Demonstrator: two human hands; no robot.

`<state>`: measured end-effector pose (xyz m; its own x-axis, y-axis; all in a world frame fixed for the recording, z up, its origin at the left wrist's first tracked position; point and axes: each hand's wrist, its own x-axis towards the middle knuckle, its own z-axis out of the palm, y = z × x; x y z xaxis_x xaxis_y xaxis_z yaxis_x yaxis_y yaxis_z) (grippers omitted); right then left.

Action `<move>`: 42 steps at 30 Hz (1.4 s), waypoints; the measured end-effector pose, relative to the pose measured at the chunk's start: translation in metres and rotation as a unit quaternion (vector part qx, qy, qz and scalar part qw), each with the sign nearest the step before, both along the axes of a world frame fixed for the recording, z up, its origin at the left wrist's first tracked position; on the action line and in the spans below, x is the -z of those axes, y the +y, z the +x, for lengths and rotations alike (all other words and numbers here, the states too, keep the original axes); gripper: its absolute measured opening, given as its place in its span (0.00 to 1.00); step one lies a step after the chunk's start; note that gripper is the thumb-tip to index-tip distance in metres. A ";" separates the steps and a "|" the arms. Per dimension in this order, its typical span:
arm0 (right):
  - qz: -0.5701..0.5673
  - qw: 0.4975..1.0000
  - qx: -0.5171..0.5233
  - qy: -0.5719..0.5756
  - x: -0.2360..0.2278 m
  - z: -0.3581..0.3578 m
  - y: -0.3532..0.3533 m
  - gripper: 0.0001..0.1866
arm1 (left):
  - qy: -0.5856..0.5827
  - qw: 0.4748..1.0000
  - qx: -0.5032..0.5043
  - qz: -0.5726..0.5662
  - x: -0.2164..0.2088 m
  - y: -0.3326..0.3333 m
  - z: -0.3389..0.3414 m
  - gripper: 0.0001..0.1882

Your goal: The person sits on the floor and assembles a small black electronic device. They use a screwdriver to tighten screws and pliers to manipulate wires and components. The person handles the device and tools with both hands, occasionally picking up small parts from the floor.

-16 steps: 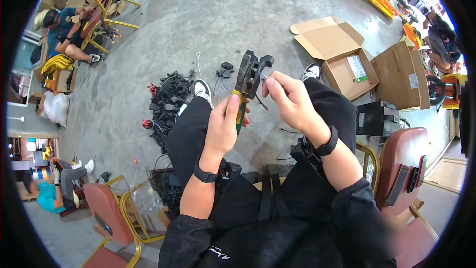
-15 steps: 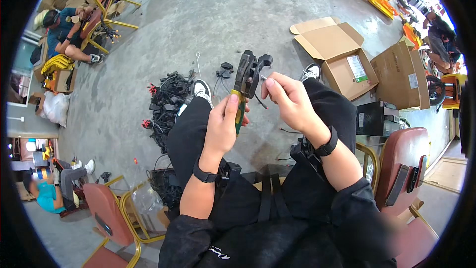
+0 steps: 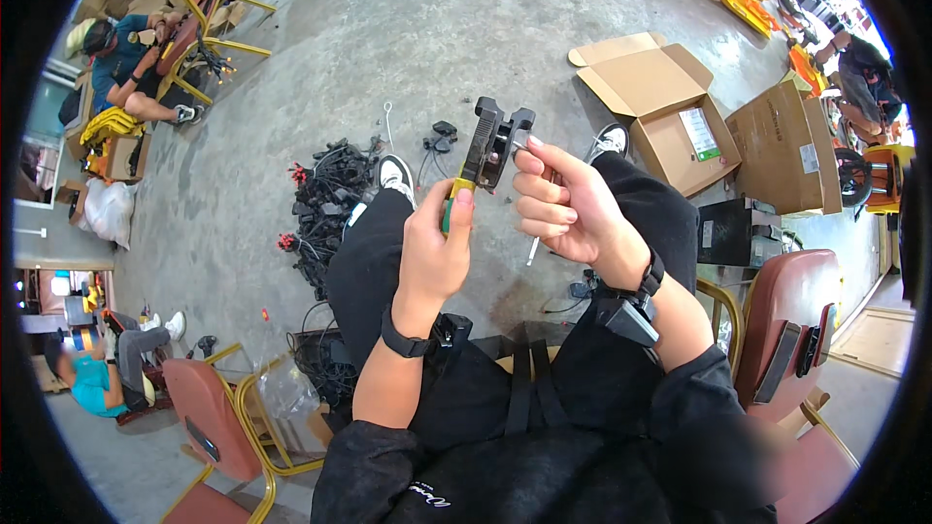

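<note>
My left hand [image 3: 437,247] is closed around a yellow-and-green handle [image 3: 456,196]. Right above that fist stands a black ridged part [image 3: 482,141] with a forked, curved upper end. I cannot tell whether handle and black part are one tool. My right hand [image 3: 573,199] is beside it with fingers curled, thumb and forefinger pinching a small silver metal piece [image 3: 521,140] at the black part's right side. A thin pale rod [image 3: 532,250] sticks out below the right hand's curled fingers; its upper end is hidden.
Black cable assemblies [image 3: 325,199] lie heaped beside my left foot, with a smaller black connector [image 3: 442,132] nearby. An open cardboard box [image 3: 650,78], another carton [image 3: 786,150] and a black case [image 3: 738,233] stand at right. Chairs [image 3: 209,408] flank me; people work farther off.
My right hand has turned, its fingers now curling toward me, and sits closer to the black part. The black part has turned slightly in my left hand. The pale rod now shows below the right hand.
</note>
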<state>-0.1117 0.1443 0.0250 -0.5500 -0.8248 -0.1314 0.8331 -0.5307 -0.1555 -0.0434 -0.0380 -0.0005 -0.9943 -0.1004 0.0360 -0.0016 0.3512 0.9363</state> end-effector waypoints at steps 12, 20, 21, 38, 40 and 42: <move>0.512 0.477 0.305 0.646 0.005 0.003 -0.006 0.12 | -0.055 0.989 0.009 0.136 -0.008 0.006 0.001 0.23; 0.222 0.935 0.128 0.246 0.005 0.006 -0.008 0.18 | -0.018 0.995 -0.009 0.093 -0.006 0.007 0.000 0.22; 0.178 0.959 0.105 0.196 0.004 0.006 -0.008 0.18 | -0.014 0.996 -0.013 0.084 -0.007 0.007 0.000 0.21; 0.515 0.580 0.256 0.577 -0.002 0.010 -0.005 0.12 | -0.047 0.993 -0.001 0.110 -0.009 0.006 0.001 0.23; 0.466 0.697 0.232 0.493 0.003 0.010 -0.008 0.14 | -0.043 0.993 -0.005 0.111 -0.009 0.005 0.001 0.23; 0.361 0.832 0.178 0.381 0.003 0.007 -0.008 0.17 | -0.042 0.992 -0.010 0.115 -0.007 0.005 0.000 0.22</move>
<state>-0.1044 0.1365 0.0216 -0.8933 -0.4488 -0.0235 0.1562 -0.2611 -0.9526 -0.0437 -0.0329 0.0069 -0.9905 -0.1163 -0.0732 -0.0880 0.1279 0.9879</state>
